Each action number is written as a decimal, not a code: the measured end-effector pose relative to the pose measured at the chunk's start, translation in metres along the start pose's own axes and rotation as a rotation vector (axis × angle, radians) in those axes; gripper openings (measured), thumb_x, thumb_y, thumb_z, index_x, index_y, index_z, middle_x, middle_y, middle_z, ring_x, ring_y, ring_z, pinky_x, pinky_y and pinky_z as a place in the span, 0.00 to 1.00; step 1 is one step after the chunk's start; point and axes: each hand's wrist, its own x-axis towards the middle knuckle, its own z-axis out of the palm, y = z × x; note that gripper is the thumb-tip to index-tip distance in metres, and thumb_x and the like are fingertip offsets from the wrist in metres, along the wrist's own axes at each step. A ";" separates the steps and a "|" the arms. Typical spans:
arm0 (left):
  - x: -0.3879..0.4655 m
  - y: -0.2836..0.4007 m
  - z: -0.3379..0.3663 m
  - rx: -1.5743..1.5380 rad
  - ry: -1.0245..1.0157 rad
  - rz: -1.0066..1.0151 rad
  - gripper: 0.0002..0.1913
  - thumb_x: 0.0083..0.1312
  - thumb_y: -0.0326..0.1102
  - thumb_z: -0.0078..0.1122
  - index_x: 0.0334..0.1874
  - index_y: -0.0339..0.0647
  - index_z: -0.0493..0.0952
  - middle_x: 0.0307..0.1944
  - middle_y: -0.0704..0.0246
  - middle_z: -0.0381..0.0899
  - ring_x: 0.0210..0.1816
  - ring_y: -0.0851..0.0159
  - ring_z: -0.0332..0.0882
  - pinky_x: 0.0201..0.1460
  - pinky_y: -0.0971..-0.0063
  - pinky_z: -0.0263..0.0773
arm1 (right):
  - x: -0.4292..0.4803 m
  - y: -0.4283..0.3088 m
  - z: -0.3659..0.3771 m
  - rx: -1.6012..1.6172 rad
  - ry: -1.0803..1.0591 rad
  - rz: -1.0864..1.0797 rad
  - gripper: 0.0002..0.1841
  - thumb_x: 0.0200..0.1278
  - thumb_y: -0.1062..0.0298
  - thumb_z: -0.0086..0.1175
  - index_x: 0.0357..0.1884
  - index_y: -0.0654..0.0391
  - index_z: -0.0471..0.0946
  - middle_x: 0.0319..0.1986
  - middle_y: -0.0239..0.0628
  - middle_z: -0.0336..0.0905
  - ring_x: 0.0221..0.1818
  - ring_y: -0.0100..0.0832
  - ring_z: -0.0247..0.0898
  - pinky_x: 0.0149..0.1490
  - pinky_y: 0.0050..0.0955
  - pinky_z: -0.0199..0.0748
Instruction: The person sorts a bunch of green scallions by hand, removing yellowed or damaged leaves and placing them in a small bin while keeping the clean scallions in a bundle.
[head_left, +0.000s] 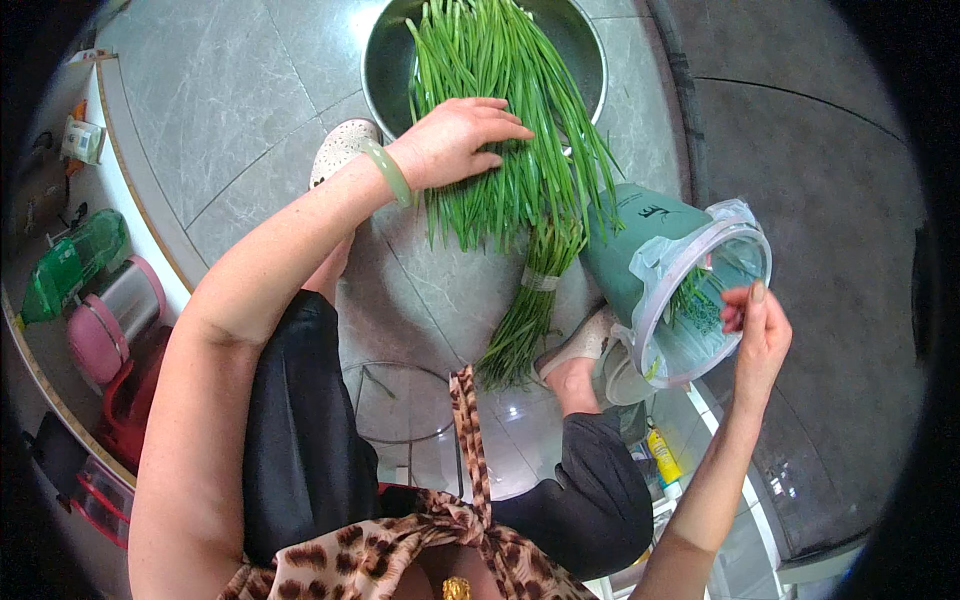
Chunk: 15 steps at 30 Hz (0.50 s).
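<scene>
A large loose bunch of garlic chives (487, 67) lies across a round metal basin (390, 82), its leaves hanging over the near rim. My left hand (465, 139) rests palm down on these leaves, fingers slightly apart, with a green bangle (388, 172) on the wrist. Below them, a second bunch of chives (517, 330) is tied with a pale band (540, 281) and lies on the floor. At the right, my right hand (757, 322) is over the mouth of a bin (637, 225), fingers curled together; whether they pinch anything is unclear. Green scraps (686, 292) lie inside the bin's clear liner (652, 266).
The green bin leans towards me, close to my shoe (589, 341). My other shoe (341, 150) is beside the basin. Grey tiles (247, 97) cover the floor. A shelf at left holds a green bottle (75, 259) and a pink-and-silver container (116, 319). A yellow bottle (663, 454) stands lower right.
</scene>
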 end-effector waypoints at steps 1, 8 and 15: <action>-0.001 -0.007 -0.001 -0.037 0.014 -0.017 0.22 0.54 0.28 0.61 0.53 0.45 0.75 0.53 0.64 0.76 0.62 0.53 0.66 0.64 0.62 0.63 | -0.005 0.015 -0.012 -0.132 -0.034 0.072 0.14 0.66 0.61 0.52 0.26 0.61 0.76 0.20 0.25 0.72 0.24 0.15 0.65 0.28 0.19 0.61; -0.005 -0.004 -0.005 -0.070 0.028 -0.049 0.18 0.55 0.27 0.60 0.50 0.45 0.77 0.51 0.65 0.77 0.59 0.55 0.69 0.63 0.64 0.64 | -0.031 0.009 0.006 -0.915 -0.113 -0.246 0.13 0.52 0.80 0.51 0.42 0.63 0.75 0.47 0.44 0.73 0.46 0.45 0.71 0.52 0.32 0.68; -0.001 0.001 -0.001 -0.088 0.010 0.002 0.16 0.54 0.25 0.59 0.46 0.44 0.79 0.47 0.66 0.79 0.56 0.57 0.72 0.60 0.64 0.67 | -0.032 -0.063 0.098 -0.024 -0.407 -0.316 0.10 0.58 0.76 0.50 0.43 0.63 0.77 0.39 0.44 0.77 0.43 0.40 0.74 0.49 0.30 0.70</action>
